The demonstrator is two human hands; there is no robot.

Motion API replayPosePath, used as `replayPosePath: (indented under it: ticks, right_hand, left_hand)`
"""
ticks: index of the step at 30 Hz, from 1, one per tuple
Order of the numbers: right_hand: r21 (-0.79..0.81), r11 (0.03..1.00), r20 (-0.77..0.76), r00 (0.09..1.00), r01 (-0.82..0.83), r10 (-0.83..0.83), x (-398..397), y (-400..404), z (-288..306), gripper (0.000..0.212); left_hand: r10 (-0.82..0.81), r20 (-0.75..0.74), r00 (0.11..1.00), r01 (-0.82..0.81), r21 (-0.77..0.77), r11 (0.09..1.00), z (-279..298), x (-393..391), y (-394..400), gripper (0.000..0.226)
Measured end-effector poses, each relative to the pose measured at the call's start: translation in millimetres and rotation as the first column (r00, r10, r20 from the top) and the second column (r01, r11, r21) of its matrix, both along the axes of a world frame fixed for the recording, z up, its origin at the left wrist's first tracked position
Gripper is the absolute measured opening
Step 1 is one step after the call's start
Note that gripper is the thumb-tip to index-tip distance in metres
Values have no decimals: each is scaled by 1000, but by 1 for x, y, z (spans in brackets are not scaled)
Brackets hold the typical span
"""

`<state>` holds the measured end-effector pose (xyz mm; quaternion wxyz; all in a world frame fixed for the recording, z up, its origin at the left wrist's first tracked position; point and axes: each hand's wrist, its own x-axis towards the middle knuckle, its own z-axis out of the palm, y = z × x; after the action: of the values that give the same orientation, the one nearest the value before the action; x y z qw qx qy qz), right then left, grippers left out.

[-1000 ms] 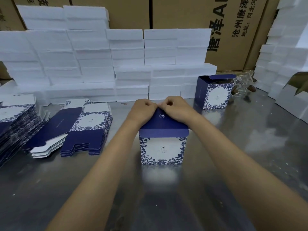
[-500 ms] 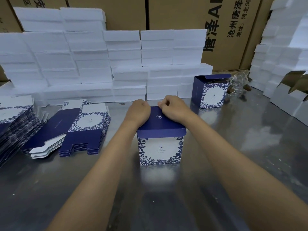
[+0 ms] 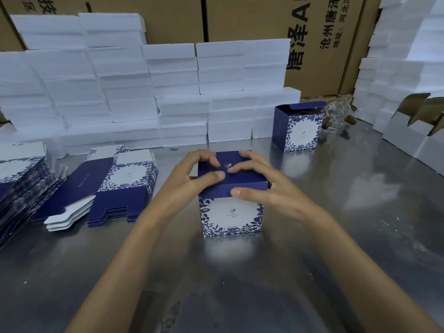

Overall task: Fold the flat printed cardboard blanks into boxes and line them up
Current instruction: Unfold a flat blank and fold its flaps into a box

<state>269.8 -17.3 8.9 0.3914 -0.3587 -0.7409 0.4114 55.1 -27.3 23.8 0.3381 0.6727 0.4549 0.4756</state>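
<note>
A folded blue-and-white floral box [image 3: 231,212] stands upright on the steel table, its dark blue lid down. My left hand [image 3: 192,174] lies over the lid's left side, thumb pressing the lid near its front edge and fingers spread on top. My right hand [image 3: 266,183] covers the lid's right side with straight fingers on top and the thumb against the front face just under the lid. A second folded box [image 3: 300,131] stands at the back right with its lid flap up. Flat printed blanks [image 3: 120,186] lie stacked to the left, with another pile [image 3: 19,183] at the far left.
White foam blocks [image 3: 168,92] form a wall along the table's back, and more of them [image 3: 396,68] rise on the right. Brown cartons [image 3: 312,32] stand behind. A clear glass item [image 3: 336,114] lies beside the second box. Bare steel table [image 3: 360,212] shows on the right.
Both hands have gone from curled fists at the lid's back edge to spread fingers lying over the lid. The lid now sits flat on the box.
</note>
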Motion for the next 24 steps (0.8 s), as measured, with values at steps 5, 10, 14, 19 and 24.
replayPosePath:
  ticks: [5,10,14,19,24]
  right_hand:
    - [-44,999,-277,960,12,-23,-11,-7,-12,22]
    - [-19,995,-288,952,99,-100,-12,-7,-8,20]
    - [-13,995,-234,967,97,-98,-4,-13,-8,21]
    - [92,985,-88,986,148,-140,1,-16,4,21]
    - [608,650,88,775,456,-626,-11,-29,-6,29]
  left_hand:
    - [-76,82,994,73,45,996,-21,0,-16,32]
    - [-22,98,995,12,99,995,-25,6,-18,24]
    - [-82,169,982,70,77,995,-29,1,-19,23]
    - [-87,396,914,67,63,996,-39,10,-23,17]
    - [1,306,952,-30,90,995,-51,26,-17,30]
